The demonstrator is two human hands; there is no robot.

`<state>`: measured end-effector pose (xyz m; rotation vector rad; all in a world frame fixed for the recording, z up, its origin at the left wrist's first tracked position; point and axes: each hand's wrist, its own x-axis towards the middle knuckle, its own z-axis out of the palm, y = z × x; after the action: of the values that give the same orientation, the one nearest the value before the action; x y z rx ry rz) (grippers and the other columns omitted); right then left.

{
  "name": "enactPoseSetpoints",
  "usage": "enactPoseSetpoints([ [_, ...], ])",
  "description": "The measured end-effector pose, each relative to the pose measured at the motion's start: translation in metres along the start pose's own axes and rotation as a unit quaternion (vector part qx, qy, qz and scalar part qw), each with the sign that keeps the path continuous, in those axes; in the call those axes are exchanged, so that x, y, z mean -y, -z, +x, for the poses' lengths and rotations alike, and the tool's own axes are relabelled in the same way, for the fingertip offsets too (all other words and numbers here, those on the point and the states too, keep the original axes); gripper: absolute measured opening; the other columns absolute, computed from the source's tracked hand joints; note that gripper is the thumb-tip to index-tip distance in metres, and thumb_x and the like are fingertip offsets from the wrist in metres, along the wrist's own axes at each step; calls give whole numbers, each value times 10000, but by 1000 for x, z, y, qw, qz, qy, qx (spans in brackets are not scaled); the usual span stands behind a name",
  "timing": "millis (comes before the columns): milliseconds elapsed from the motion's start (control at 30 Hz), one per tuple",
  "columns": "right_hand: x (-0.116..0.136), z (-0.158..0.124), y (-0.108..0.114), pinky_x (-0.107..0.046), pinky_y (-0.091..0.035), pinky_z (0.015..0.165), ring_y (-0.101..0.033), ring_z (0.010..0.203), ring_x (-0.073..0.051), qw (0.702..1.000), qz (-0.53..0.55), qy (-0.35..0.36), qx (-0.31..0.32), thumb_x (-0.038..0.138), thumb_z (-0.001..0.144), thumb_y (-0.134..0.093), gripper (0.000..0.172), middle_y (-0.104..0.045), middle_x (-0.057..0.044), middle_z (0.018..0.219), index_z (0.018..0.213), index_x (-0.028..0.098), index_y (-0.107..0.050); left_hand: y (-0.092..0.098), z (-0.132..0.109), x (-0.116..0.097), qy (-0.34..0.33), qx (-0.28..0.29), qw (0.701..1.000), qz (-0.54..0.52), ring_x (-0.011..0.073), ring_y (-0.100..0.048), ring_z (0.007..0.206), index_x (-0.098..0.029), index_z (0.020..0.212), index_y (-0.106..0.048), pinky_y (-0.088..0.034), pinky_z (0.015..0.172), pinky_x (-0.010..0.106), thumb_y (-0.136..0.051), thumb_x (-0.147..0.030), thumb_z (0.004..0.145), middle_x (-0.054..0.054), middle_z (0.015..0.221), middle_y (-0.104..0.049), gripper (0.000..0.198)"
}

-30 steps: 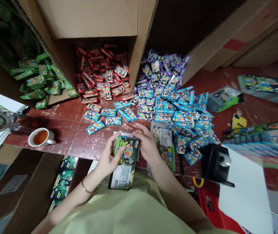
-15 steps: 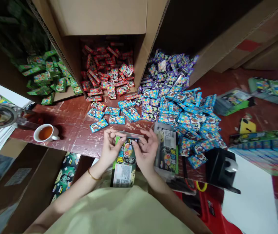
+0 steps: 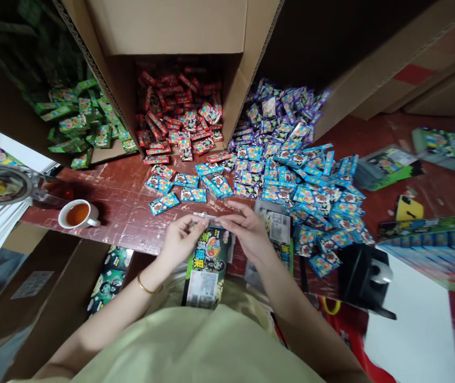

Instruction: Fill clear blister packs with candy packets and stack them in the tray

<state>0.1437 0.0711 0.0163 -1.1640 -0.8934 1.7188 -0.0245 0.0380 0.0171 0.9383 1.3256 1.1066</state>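
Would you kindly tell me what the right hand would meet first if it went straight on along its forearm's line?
The right hand would probably meet the loose blue packets just ahead, though its height above the table is unclear.

The flat, rectangular black-and-green printed packet (image 3: 208,267) bears large yellow characters, the lowest reading "果"; print on its white rectangular label (image 3: 202,288) and the brown cardboard box's pale label (image 3: 32,284) is illegible.
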Motion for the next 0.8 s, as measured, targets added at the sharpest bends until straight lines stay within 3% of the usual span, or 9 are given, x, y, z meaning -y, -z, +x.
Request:
enactPoseSetpoints([
  [133, -13, -16, 4, -422, -518, 899, -696, 926, -236, 995, -80, 62, -25, 316, 738, -770, 522, -746, -51, 921, 1196, 239, -532, -4, -6, 6, -38, 16, 999, 8, 87, -552, 620, -165, 793, -595, -437, 586, 190, -666, -372, 802, -19, 704, -629, 219],
  [267, -20, -24, 4, -398, -526, 883, -658, 990, -218, 976, -158, 151, -3, 318, 828, -680, 360, -704, -57, 1020, 1171, 275, -579, -7, -7, 12, -16, 51, 999, -1, 92, -566, 626, -186, 922, -546, -459, 618, 213, -740, -332, 740, -23, 744, -625, 303],
  [400, -3, -2, 9, -309, -534, 776, -614, 947, -179, 961, -164, 222, 11, 301, 754, -743, 140, -640, -45, 988, 843, 226, -665, -9, -4, 14, -16, 58, 998, 14, 105, -593, 658, -186, 910, -522, -468, 648, 230, -760, -333, 714, -6, 780, -648, 342],
  [533, 23, 24, 13, -267, -508, 677, -598, 717, -127, 967, -168, 121, 149, 313, 718, -766, 191, -620, -4, 748, 733, 176, -634, -12, -3, 13, -16, 55, 997, 43, 103, -584, 626, -184, 911, -523, -459, 651, 237, -750, -347, 720, -15, 733, -637, 338],
  [633, 35, 32, 9, -239, -475, 605, -572, 640, -104, 949, -191, 57, 244, 320, 711, -765, 220, -605, 8, 694, 731, 152, -623, -13, -3, 12, -21, 55, 997, 49, 101, -563, 608, -183, 911, -526, -450, 657, 243, -751, -343, 715, -26, 706, -624, 339],
  [800, 35, 35, 3, -209, -407, 499, -508, 538, -82, 929, -252, 40, 268, 298, 697, -766, 220, -566, 31, 628, 735, 155, -603, -13, -4, 11, -32, 61, 997, 48, 107, -551, 654, -179, 908, -525, -442, 679, 247, -746, -321, 721, -14, 739, -615, 323],
])
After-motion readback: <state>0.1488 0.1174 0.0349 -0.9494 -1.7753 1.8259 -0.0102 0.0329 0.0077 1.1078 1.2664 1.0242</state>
